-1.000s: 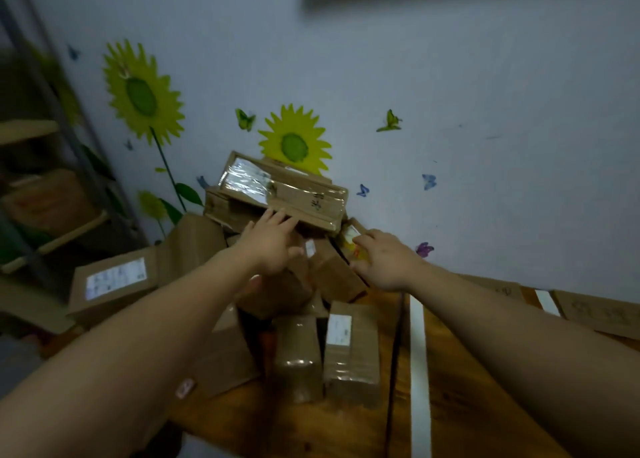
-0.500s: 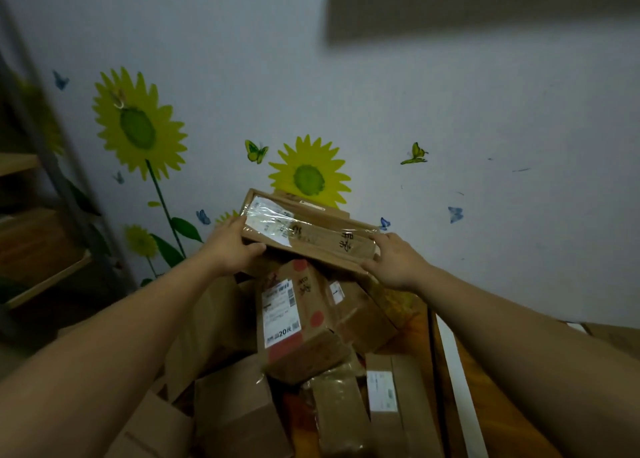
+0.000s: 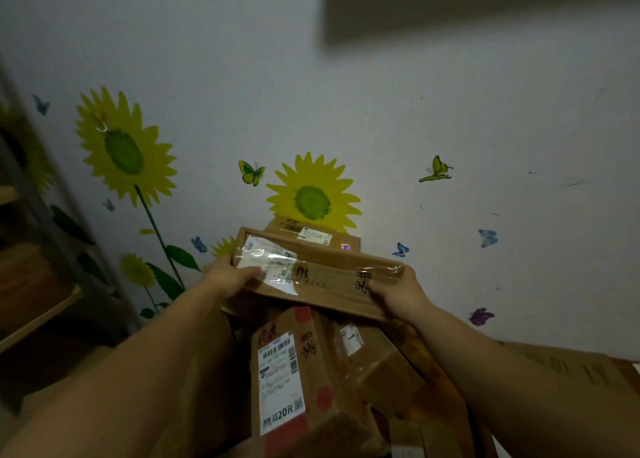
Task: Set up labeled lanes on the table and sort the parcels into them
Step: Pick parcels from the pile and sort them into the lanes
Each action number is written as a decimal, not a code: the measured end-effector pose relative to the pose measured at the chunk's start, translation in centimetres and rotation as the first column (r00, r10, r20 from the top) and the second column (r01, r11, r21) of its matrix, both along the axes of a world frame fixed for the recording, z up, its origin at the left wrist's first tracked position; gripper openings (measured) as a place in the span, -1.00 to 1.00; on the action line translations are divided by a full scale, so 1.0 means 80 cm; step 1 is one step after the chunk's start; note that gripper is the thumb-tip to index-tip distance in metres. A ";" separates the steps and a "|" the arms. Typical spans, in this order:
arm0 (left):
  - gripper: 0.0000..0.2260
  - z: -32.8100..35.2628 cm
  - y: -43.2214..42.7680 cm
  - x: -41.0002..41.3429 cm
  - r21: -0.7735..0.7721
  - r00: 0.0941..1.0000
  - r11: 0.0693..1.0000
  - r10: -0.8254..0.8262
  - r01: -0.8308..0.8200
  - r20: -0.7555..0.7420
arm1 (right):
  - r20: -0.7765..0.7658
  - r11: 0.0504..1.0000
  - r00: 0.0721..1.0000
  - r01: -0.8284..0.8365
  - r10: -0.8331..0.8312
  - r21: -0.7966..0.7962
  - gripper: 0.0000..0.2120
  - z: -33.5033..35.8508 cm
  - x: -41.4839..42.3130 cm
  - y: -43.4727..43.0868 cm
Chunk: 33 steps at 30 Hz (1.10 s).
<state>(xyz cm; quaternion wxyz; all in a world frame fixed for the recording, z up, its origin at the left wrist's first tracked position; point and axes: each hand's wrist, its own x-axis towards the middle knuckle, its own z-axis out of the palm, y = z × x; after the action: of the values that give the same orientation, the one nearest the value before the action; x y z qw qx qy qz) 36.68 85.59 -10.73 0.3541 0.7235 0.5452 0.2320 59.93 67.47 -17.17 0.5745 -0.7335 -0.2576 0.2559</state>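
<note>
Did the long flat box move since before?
Yes. The long flat box came away from the wall's small sunflower, toward the person.

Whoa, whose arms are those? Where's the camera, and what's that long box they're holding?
There is no robot here, just a person. The camera sits on their head and looks forward and down, so you see their two arms as if they were your own. The left hand grips one end of a long flat parcel, and the right hand grips the other end. The parcel is brown cardboard with shiny tape and a white label. Below it lies a pile of brown parcels. The nearest, a red-spotted parcel, has a barcode label. The table under them is hidden. Behind is a wall with sunflower stickers and butterfly stickers.
</note>
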 end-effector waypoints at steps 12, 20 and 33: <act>-0.52 0.055 -0.047 -0.050 0.098 0.835 0.994 -0.099 0.054 0.541 | 0.170 0.919 0.975 0.069 -0.145 0.387 -0.24 0.108 -0.067 -0.072; -0.55 0.051 -0.133 -0.089 0.125 0.774 0.975 -0.221 0.183 0.593 | 0.166 0.897 0.948 0.187 -0.272 0.401 -0.21 0.117 -0.142 -0.186; -0.68 0.006 -0.298 -0.017 -0.056 0.730 0.914 -0.282 0.401 0.622 | 0.162 0.840 0.847 0.443 -0.507 0.314 -0.36 0.100 -0.118 -0.402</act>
<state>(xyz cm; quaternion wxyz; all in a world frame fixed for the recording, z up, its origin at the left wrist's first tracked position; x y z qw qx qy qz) 35.28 61.73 -10.23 0.6114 0.6633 0.2805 0.3279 50.52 35.28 -9.18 0.6775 -0.7164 -0.1651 -0.0223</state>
